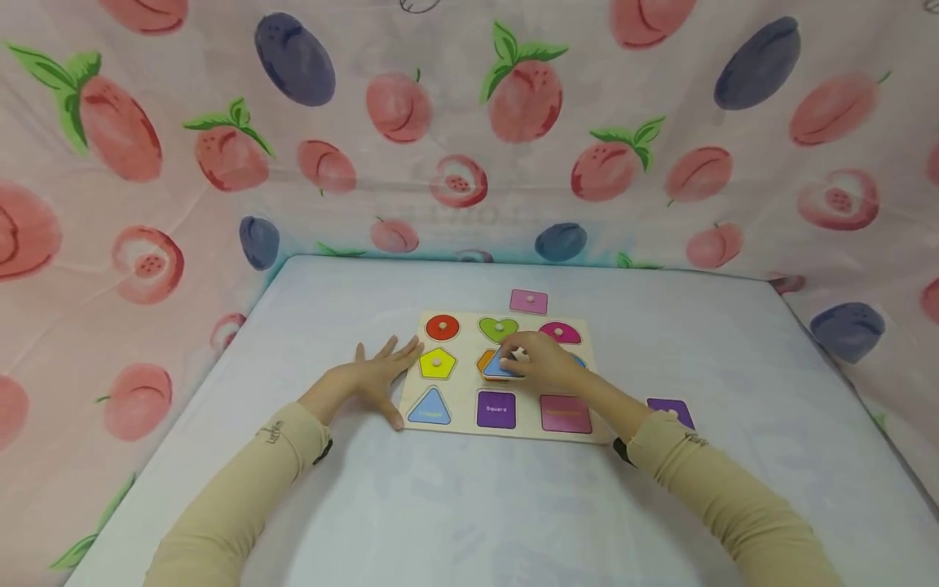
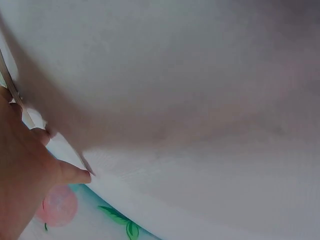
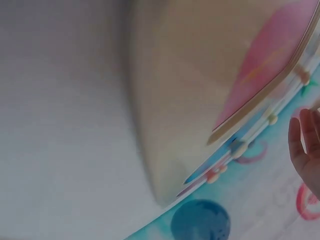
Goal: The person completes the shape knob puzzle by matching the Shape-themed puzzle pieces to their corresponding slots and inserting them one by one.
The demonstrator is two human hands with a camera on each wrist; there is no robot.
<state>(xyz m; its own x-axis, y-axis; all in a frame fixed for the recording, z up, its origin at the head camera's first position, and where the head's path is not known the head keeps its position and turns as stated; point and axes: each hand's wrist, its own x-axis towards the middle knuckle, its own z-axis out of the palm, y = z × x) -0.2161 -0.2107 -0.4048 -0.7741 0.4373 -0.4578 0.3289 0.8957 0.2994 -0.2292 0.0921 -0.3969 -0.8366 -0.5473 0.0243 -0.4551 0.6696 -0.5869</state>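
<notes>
A wooden shape puzzle board [image 1: 460, 408] lies on the table. My left hand [image 1: 372, 379] has its fingers spread, touching the board's left edge; the left wrist view shows its thumb at that edge too. Above the middle of the board, my right hand [image 1: 546, 363] pinches a blue triangle piece [image 1: 495, 367], which partly covers the orange hexagon [image 1: 482, 362]. In the bottom row are a printed blue triangle recess [image 1: 429, 406], a purple square recess [image 1: 496, 416] and a pink rectangle recess [image 1: 566, 420], without pieces. The right wrist view shows part of my right hand [image 3: 311, 155]; the triangle is not distinguishable there.
Red circle [image 1: 435, 333], green heart [image 1: 506, 331], magenta semicircle [image 1: 569, 333] and yellow pentagon [image 1: 431, 368] pieces sit in the board. A pink rectangle piece [image 1: 519, 303] lies behind it, and a purple square piece [image 1: 684, 414] right of it. Fruit-print cloth [image 1: 469, 106] surrounds the table.
</notes>
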